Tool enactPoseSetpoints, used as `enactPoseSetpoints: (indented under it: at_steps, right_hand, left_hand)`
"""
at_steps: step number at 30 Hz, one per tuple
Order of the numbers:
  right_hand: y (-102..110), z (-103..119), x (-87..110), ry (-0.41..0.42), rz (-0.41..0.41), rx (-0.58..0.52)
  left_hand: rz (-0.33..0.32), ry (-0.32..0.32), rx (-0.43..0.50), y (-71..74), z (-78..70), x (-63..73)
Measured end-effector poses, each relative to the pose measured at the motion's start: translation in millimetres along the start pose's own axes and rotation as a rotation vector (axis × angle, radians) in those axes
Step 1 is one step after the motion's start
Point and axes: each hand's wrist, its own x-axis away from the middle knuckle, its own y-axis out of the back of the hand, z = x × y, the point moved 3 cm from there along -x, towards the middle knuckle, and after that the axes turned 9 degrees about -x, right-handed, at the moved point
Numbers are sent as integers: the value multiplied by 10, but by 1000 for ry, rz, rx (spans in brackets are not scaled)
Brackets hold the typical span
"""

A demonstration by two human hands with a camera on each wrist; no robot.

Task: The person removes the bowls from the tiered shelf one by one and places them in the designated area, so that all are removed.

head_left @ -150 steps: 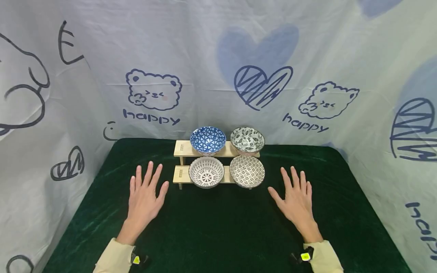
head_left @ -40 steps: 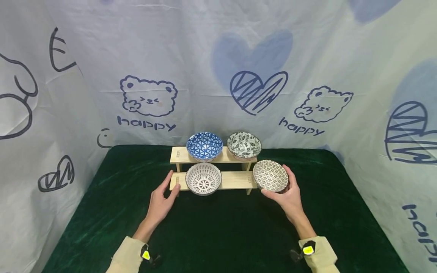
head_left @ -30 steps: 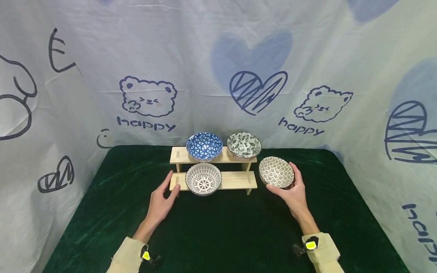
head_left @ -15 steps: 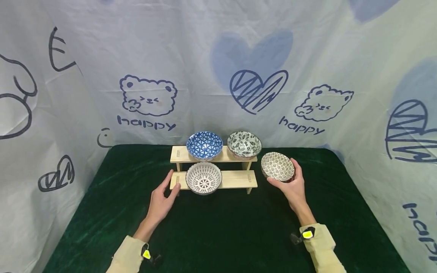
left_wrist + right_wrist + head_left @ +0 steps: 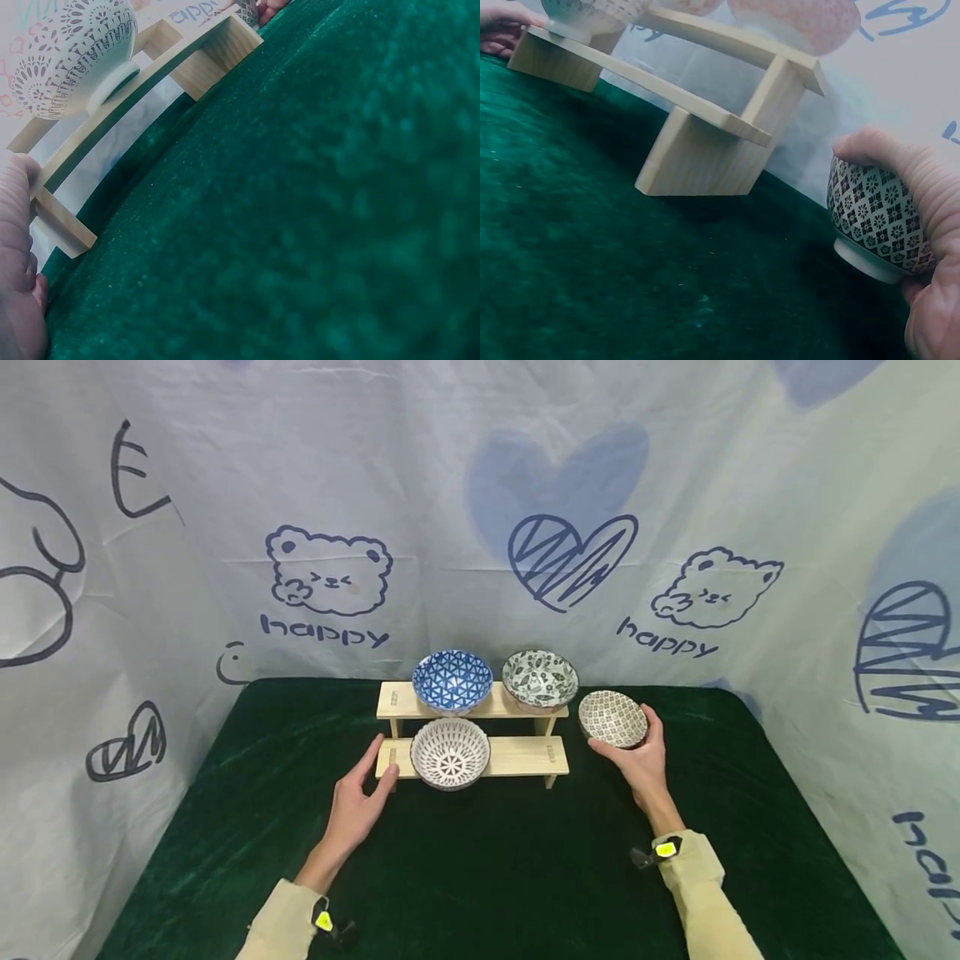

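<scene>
My right hand (image 5: 637,760) holds a small bowl with a brown-and-cream lattice pattern (image 5: 612,718), thumb on the near side and fingers round the right side. The bowl is right of the two-tier wooden rack (image 5: 525,756); in the right wrist view its patterned wall (image 5: 877,210) leans slightly, and whether its foot touches the cloth I cannot tell. My left hand (image 5: 354,806) grips the left end of the lower shelf, thumb at the front edge and index finger behind. Beside it on that shelf sits a white bowl with dark radiating marks (image 5: 450,753).
On the upper shelf stand a blue triangle-patterned bowl (image 5: 452,681) and a grey-green leaf-patterned bowl (image 5: 540,679). Dark green velvet cloth (image 5: 495,868) covers the table. A white printed curtain (image 5: 450,485) hangs close behind the rack.
From lying apart, my left hand came to the rack's left end. My right hand took the lattice bowl off the lower shelf, then carried it right and further back.
</scene>
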Motion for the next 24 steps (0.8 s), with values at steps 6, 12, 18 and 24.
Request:
enactPoseSetpoints:
  at_steps: [6,12,18,24]
  right_hand:
    - [-40,-65,-141,13,-12,-23]
    - [-50,-138,-166,6,-22,-28]
    - [-34,-158,-168,4,-12,-23]
    - [-41,-169,-166,-13,18,-21]
  left_hand:
    - [-1,-3,2,-5,1,0]
    - [0,4,4,-4,-13,-9]
    - [2,6,3,-8,-12,-12]
    - [-6,12,-5,8,1,2]
